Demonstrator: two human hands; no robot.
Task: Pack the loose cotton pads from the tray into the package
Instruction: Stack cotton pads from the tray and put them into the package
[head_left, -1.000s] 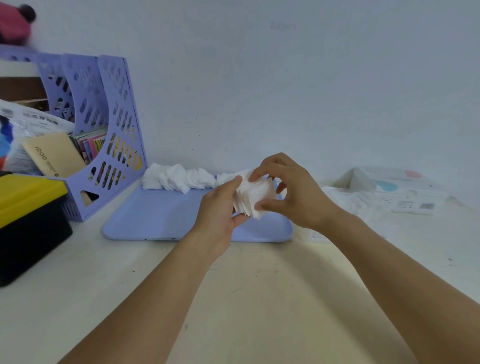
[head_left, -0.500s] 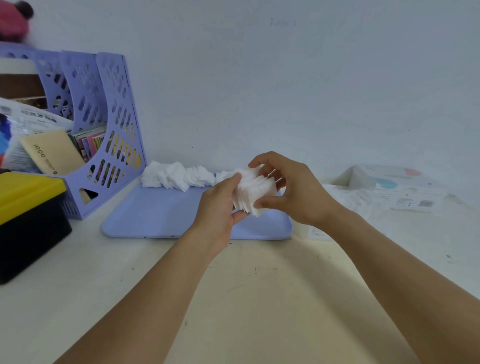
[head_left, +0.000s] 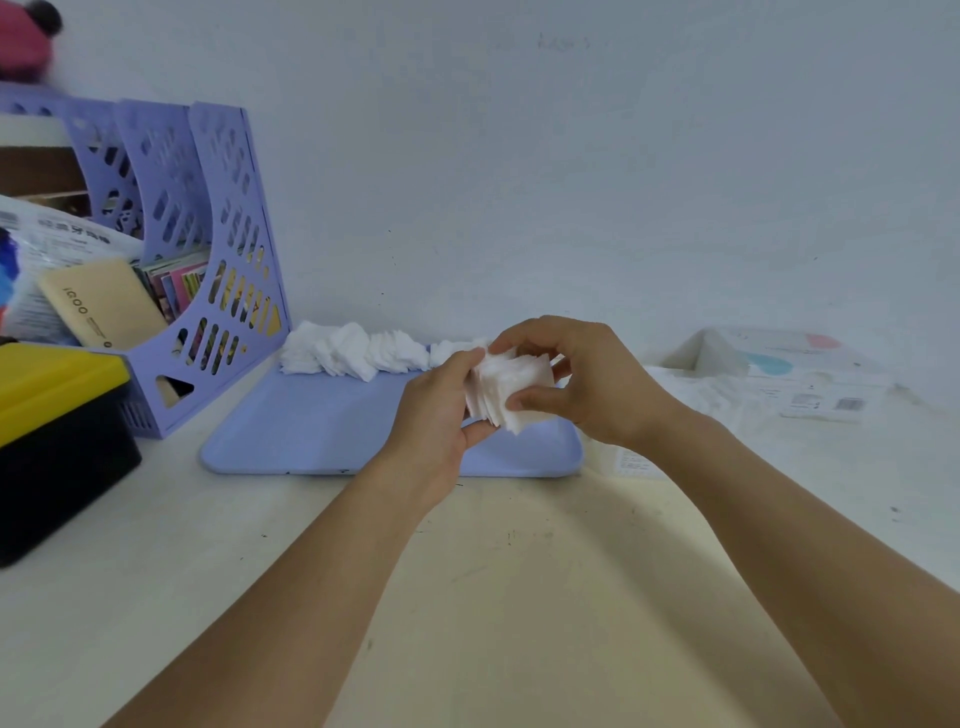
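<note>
**Currently: Pad Stack Held Above Tray**

Both hands are gripping a white stack of cotton pads (head_left: 506, 389) above the tray's (head_left: 332, 441) right end, its long axis running left-right. Left hand (head_left: 436, 410) is pressing one end with curled fingers; right hand (head_left: 587, 379) is pinching the other. Loose pads (head_left: 353, 353) are lying along the tray's far edge. The package (head_left: 691, 395) is lying on the desk beside the tray's right edge.

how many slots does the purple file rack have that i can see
3 on the purple file rack: near one with books, middle one, far one at the left frame edge. More may be cut off beyond that edge.

both hands (head_left: 519, 395) grip pad stack (head_left: 506, 387) over tray (head_left: 322, 426).
</note>
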